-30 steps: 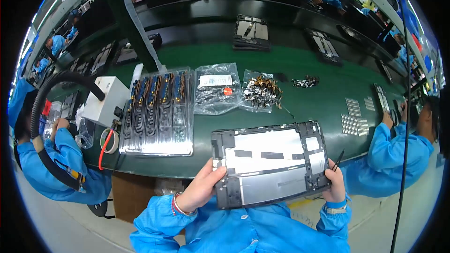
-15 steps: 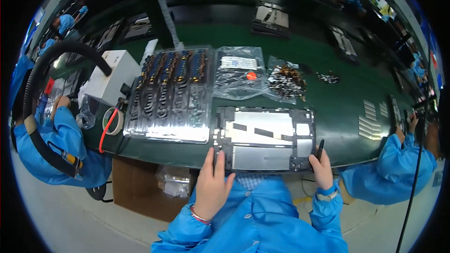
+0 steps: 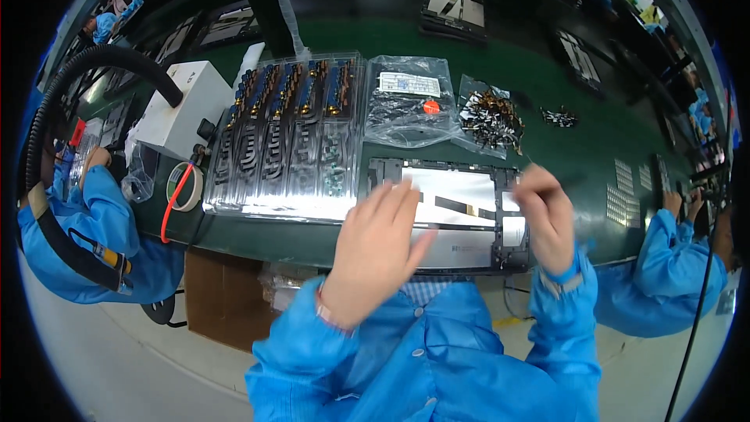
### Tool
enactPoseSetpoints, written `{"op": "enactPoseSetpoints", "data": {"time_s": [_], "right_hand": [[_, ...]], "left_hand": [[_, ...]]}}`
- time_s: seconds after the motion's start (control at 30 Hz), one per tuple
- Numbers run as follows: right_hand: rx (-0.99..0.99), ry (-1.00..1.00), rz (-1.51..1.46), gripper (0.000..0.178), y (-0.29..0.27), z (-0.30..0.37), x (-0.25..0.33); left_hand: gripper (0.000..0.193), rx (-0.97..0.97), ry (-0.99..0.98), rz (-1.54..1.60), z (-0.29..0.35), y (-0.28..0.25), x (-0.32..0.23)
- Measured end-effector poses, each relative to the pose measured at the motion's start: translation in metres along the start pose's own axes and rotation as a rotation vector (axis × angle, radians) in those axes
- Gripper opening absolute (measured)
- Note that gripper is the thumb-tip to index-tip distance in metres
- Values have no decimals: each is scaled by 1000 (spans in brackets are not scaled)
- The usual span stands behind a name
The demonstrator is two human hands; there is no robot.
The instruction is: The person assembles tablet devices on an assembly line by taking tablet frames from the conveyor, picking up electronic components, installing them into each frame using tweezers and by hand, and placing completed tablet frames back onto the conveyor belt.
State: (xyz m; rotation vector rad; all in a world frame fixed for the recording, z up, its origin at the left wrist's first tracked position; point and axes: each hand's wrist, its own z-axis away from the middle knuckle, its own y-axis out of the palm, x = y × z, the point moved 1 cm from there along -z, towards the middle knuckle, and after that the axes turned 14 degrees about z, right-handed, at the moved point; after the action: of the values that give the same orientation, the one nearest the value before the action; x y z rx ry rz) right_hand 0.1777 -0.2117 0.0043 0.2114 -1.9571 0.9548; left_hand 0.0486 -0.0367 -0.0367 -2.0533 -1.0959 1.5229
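Observation:
An opened tablet body (image 3: 461, 248), with a black frame and silver-white panels inside, lies flat at the table's near edge. My left hand (image 3: 371, 254) is over its left part, fingers stretched out and slightly blurred; whether they touch it I cannot tell. Above the tablet's right end, my right hand (image 3: 549, 219) is raised with its fingers curled in. A slim black tool was in that hand a moment ago; now the curled fingers hide nearly all of it, and only a thin tip seems to show.
Left of the tablet is a clear plastic tray (image 3: 285, 207) of small circuit parts. Beyond lie a plastic bag (image 3: 410, 121) and a heap of flex cables (image 3: 492, 121). A tape roll (image 3: 186, 187), white box (image 3: 187, 113) and black hose (image 3: 47, 125) stand left. Co-workers sit both sides.
Both hands have left the tablet's sides. My left hand moved up and inward over it; my right hand rose and curled. The view has shifted slightly.

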Motion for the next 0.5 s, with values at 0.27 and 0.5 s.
{"op": "enactPoseSetpoints", "data": {"time_s": [0.27,0.5], "right_hand": [[146,177,-127,20,68,-91,-67],[66,105,73,22,78,-105,-78]], "left_hand": [[51,-117,-97,-295,-47,53,38],[49,-57,-94,-260,-49,49,43]]}}
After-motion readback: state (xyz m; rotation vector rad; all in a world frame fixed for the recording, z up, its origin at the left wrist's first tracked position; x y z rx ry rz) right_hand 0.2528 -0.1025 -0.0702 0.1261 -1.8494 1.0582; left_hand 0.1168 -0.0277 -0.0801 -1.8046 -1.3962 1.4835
